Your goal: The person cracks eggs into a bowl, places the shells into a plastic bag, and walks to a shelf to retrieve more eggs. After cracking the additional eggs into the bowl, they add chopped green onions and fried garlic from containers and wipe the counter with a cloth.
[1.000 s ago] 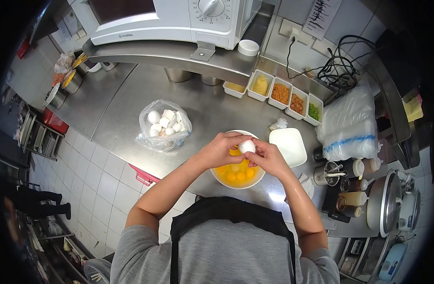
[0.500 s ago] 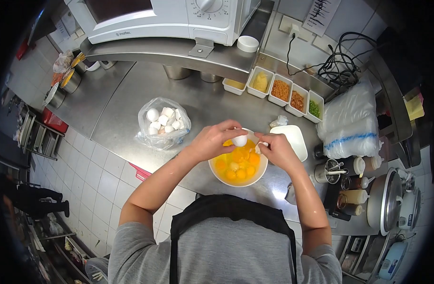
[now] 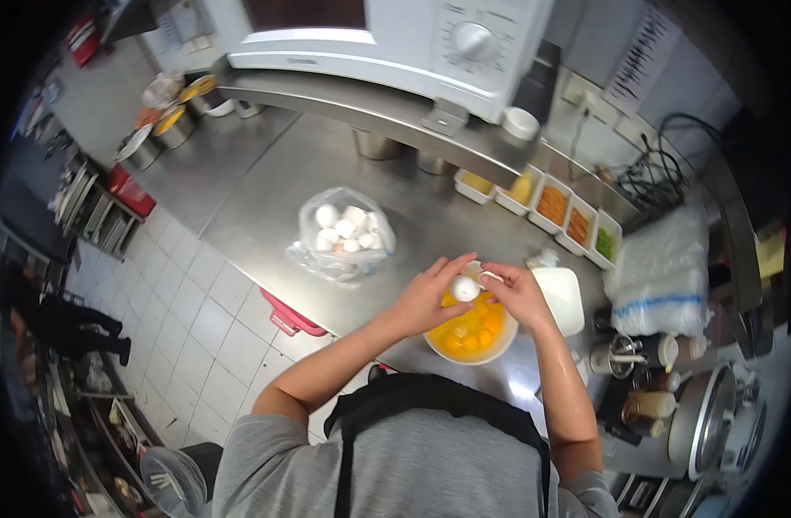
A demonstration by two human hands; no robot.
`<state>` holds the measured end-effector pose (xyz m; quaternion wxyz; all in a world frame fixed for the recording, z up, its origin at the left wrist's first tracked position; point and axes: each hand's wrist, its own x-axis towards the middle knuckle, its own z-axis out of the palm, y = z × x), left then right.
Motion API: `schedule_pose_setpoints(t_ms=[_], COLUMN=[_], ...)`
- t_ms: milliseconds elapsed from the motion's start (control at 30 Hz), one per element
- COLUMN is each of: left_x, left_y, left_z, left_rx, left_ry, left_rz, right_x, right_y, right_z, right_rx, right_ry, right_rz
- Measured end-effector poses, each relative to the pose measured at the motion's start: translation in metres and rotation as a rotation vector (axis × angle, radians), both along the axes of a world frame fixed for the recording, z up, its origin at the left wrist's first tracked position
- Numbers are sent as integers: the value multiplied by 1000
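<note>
A white bowl (image 3: 485,358) of cracked eggs stands on the steel counter in front of me, several yellow yolks (image 3: 471,343) showing in it. Above its far side, my left hand (image 3: 432,296) is closed around a white eggshell (image 3: 465,289), which looks rounded. My right hand (image 3: 518,294) pinches a piece of eggshell (image 3: 489,277) close beside it; whether the two pieces touch I cannot make out. To the left of the bowl lies a clear plastic bag (image 3: 335,263) holding white eggs or shells (image 3: 347,229).
A white tray (image 3: 561,302) lies right of the bowl. Food containers (image 3: 553,207) line the back, under a shelf with a microwave (image 3: 387,52). Sauce bottles (image 3: 650,403) and a large pot (image 3: 702,423) stand at right. Another person (image 3: 59,324) is at far left.
The camera view has swung, so the scene sits farther right and lower. My hands have come closer together over the bowl, each still with eggshell.
</note>
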<state>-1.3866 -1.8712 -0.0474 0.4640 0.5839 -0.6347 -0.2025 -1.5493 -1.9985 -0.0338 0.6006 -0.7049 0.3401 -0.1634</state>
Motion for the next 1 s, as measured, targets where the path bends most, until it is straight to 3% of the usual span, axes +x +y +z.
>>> schedule_pose_setpoints(t_ms=[100, 200, 267, 300, 367, 400, 467, 600, 667, 767, 1000], left_x=[27, 80, 114, 125, 149, 159, 161, 161, 158, 156, 137], left_y=[9, 14, 26, 31, 38, 39, 46, 62, 72, 90, 116], left_z=[13, 7, 6, 9, -2, -14, -15, -12, -14, -22, -22], left_rx=[-48, -360, -296, -157, 91, 194, 161, 72, 37, 20, -26], left_ry=[-54, -133, -108, -247, -453, -518, -569, -424, -317, -220, -147], left_rz=[214, 419, 583, 682, 771, 768, 758, 737, 753, 778, 816], right_x=[48, 107, 152, 174, 190, 186, 170, 84, 41, 3, -1], right_y=[9, 23, 24, 22, 25, 17, 0, -16, -9, 12, 25], right_z=[5, 16, 24, 15, 49, 45, 39, 41, 21, 2, -19], right_rx=[-72, -210, -417, -497, -721, -784, -919, -752, -854, -935, -1029], right_ry=[-132, -244, -161, -208, 293, 218, 65, 215, 421, 543, 604], right_rz=[139, 226, 262, 304, 442, 387, 286, 555, 632, 580, 545])
